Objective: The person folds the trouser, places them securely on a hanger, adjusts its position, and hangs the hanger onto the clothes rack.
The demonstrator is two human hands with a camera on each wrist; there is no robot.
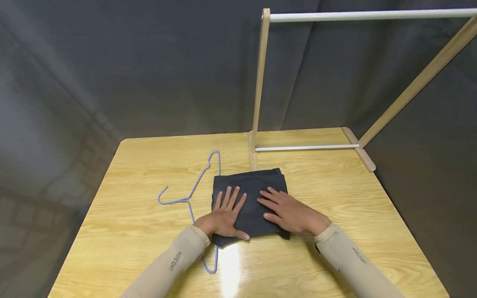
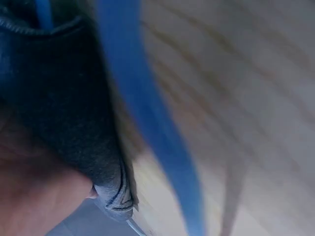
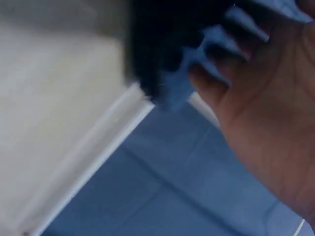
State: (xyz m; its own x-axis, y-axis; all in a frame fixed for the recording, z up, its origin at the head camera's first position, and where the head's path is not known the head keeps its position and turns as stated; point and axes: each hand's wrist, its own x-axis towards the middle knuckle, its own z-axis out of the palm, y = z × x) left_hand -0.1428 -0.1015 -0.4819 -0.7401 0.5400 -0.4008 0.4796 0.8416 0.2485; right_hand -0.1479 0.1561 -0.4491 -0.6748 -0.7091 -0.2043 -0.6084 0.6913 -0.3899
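Observation:
A dark folded cloth garment (image 1: 255, 219) lies on the wooden table, its exact kind not shown. My left hand (image 1: 225, 217) rests on its left part with fingers spread and straight. On the right part lies my right hand (image 1: 296, 213), fingers extended toward the left. A thin blue-purple clothes hanger (image 1: 198, 181) lies partly under the garment's left side, its hook pointing left. In the left wrist view the hanger (image 2: 142, 105) crosses close to the camera, beside the dark fabric (image 2: 64, 88). The right wrist view is blurred, with my palm (image 3: 268, 108) near dark fabric (image 3: 162, 39).
A clothes rack with a wooden post (image 1: 259, 78), a white top bar (image 1: 372, 15) and a white lower bar (image 1: 305, 147) stands at the table's back right. Its left foot reaches the garment's far edge. Dark curtains (image 1: 167, 74) hang behind the table (image 1: 134, 174).

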